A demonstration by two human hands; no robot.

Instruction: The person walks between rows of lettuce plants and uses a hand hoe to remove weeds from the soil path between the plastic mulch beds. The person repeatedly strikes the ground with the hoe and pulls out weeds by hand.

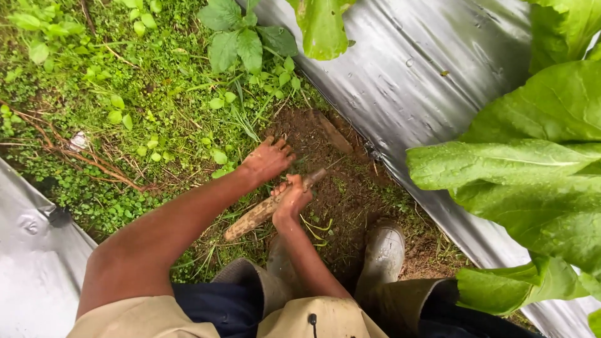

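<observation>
Head view, left hand: we see our left hand (268, 159) pressed down on the patch of bare brown soil (350, 188), its fingers (283, 148) spread and muddy, just beside the tool's far end.
Head view, right hand: our right hand (292, 199) wraps its fingers tight around the mud-caked wooden-handled digging tool (263, 209).
Tool: it lies slanted, the handle end low toward the grass, the dark tip (318, 175) touching the soil near the left hand.
Ground: green weedy grass (156, 106) covers the strip to the left of the soil.
Boots: one muddy grey rubber boot (382, 253) stands on the soil near the right hand.
Sides: shiny silver plastic mulch sheeting (426, 81) runs along the right, with broad green leafy plants (538, 175) over it.
</observation>
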